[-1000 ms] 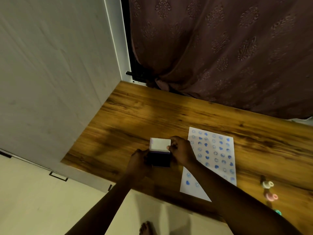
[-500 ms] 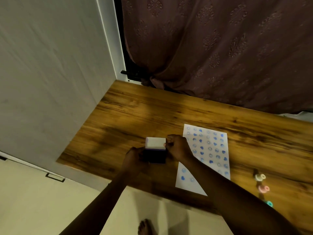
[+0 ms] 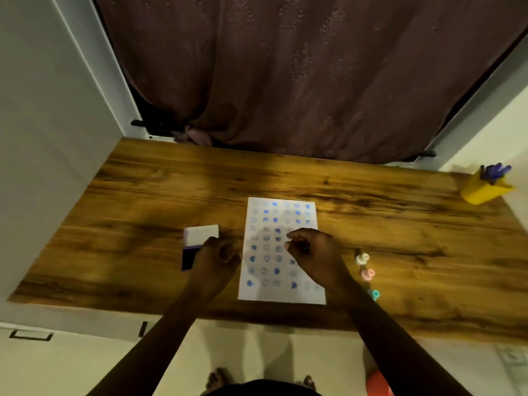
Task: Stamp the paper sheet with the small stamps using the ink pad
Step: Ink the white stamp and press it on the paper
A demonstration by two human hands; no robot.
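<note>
The white paper sheet [image 3: 281, 292] lies flat on the wooden table [image 3: 148, 195], covered with rows of blue stamp marks. Left of it sits the ink pad [image 3: 188, 260], its white lid [image 3: 201, 235] tipped open behind the dark base. My left hand [image 3: 213, 262] rests with curled fingers against the pad's right side and hides part of it. My right hand [image 3: 315, 252] hovers over the middle of the sheet with its fingers curled in; I see no stamp in it. Three small stamps lie right of the sheet: white [image 3: 362, 258], pink [image 3: 368, 274] and teal [image 3: 374, 294].
A yellow pen holder [image 3: 485, 191] with blue pens stands at the table's far right corner. A dark curtain [image 3: 300, 81] hangs behind the table and a pale wall [image 3: 43, 138] borders its left side. My bare feet show on the floor below the near edge.
My right hand has let go of the ink pad's lid and moved right, over the sheet. The left hand stays at the pad. The view has swung right, showing the pen holder.
</note>
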